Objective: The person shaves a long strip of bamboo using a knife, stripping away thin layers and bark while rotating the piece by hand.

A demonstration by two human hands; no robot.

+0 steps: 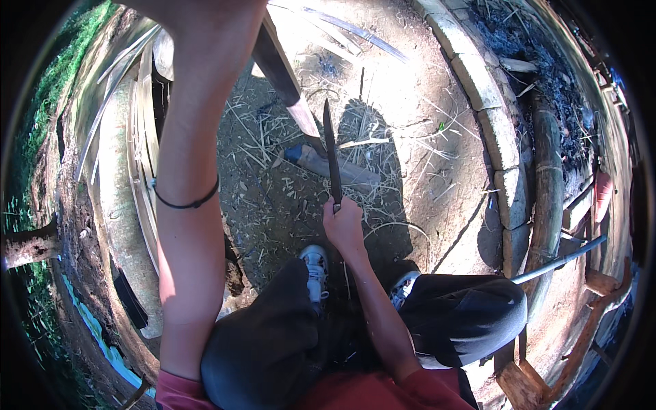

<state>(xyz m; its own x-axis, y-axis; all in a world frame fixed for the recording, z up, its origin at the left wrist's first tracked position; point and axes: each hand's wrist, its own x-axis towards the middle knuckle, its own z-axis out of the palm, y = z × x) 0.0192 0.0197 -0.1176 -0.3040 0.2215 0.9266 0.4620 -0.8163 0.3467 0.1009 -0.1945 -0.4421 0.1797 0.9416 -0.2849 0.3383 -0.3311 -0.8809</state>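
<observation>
My right hand (344,222) is closed round the handle of a long, dark-bladed knife (332,154), its tip pointing away from me. Close to the upper edge is my left hand (205,15), with a black band on the wrist; its fingers are cut off or hidden. A split length of bamboo (280,72), dark along most of its face and pale at the lower end, slants down from that hand. Its lower end meets a short wooden block (342,169) lying on the ground. The blade stands just right of the bamboo's end and crosses over the block.
Thin shavings (260,130) litter the dirt between my feet and beyond. Long pale strips (147,130) and a thick log (116,178) lie on the left. To the right runs a curved brick edging (495,130), with a bamboo pole (547,171) and ash (512,41) past it.
</observation>
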